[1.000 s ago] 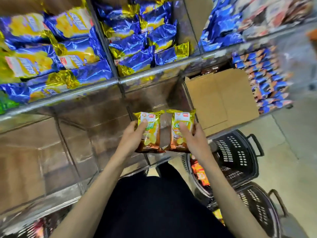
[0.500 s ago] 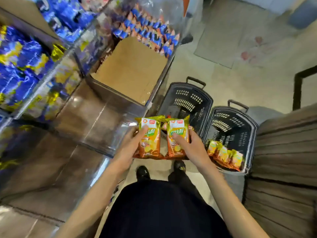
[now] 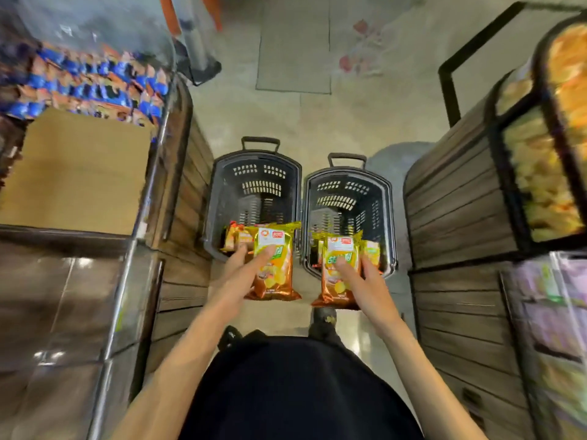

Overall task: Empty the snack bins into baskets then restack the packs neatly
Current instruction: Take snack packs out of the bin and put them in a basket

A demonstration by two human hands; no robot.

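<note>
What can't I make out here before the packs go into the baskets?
1. Head view: count of packs in the left basket, covered by the left pack in the left hand.
2. Contents of the right basket, mostly behind the right hand and right pack.
3. Snacks in the right-side bins, blurred.

Fairly bright, even indoor light is falling from overhead. Glare is streaking the clear bin panels (image 3: 73, 296) at left. Motion blur is smearing the blue packs (image 3: 89, 84) and right-hand shelves (image 3: 546, 173); wide-angle distortion is bowing the edges, the centre reading sharper.
</note>
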